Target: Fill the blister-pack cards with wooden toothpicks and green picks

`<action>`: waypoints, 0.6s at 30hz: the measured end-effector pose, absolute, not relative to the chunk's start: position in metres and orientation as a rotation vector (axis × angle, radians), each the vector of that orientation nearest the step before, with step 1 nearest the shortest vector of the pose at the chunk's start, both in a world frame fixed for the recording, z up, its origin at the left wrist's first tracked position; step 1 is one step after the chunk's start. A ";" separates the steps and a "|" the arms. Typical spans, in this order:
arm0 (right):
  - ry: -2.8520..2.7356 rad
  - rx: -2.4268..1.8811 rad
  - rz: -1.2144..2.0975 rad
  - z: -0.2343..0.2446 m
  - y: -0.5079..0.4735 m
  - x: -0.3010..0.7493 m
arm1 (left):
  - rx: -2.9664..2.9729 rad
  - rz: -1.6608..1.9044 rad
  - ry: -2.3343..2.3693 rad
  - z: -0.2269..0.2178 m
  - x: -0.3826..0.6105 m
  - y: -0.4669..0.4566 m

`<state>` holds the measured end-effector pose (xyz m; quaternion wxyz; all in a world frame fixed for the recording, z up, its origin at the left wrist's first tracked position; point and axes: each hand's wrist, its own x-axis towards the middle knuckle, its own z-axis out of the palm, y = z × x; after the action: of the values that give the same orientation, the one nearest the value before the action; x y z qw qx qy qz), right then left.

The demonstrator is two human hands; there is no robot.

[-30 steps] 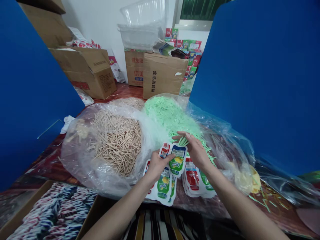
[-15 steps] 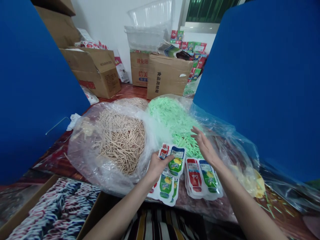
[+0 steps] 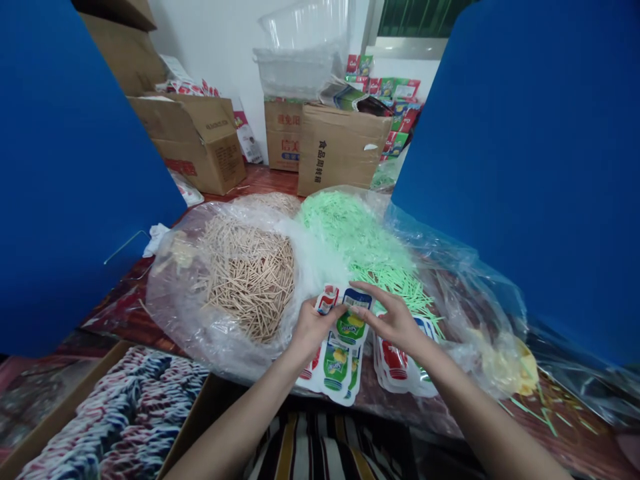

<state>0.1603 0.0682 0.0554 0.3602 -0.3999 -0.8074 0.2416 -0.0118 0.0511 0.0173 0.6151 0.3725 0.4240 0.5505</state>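
1. Holding step, I'd guess: left hand [image 3: 313, 325] has fingers clamped on the Sprite pack [image 3: 350, 331], 6 o'clock from the green sticks [image 3: 345, 223].
2. Right hand [image 3: 399, 323] touches it, can't tell if gripping.
3. Next calls for steady lefty imo.

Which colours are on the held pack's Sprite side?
Mainly green on the Sprite side, with blue above and a white border; head view.

A: Room?
B: White wall [image 3: 215, 40] at back. Window [image 3: 415, 19] upper right, pale sill, dark green pane.
A: Sides?
B: Blue panel [image 3: 75, 167] left, second blue panel [image 3: 540, 167] right. Tabletop [image 3: 270, 179] reddish-brown. Light's soft.
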 end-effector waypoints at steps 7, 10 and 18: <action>-2.053 -0.983 0.492 0.050 0.065 0.154 | 0.872 1.279 0.988 0.022 -0.019 0.047; -2.101 -0.977 0.466 0.051 0.064 0.155 | 0.877 1.294 0.989 0.021 -0.021 0.047; -1.929 -0.930 0.495 0.053 0.058 0.149 | 0.815 1.266 0.979 0.021 -0.022 0.044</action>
<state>0.1489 0.0576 0.0532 0.4545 -0.3770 -0.7817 0.2008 -0.0215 0.0438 0.0211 0.6231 0.3549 0.4265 0.5513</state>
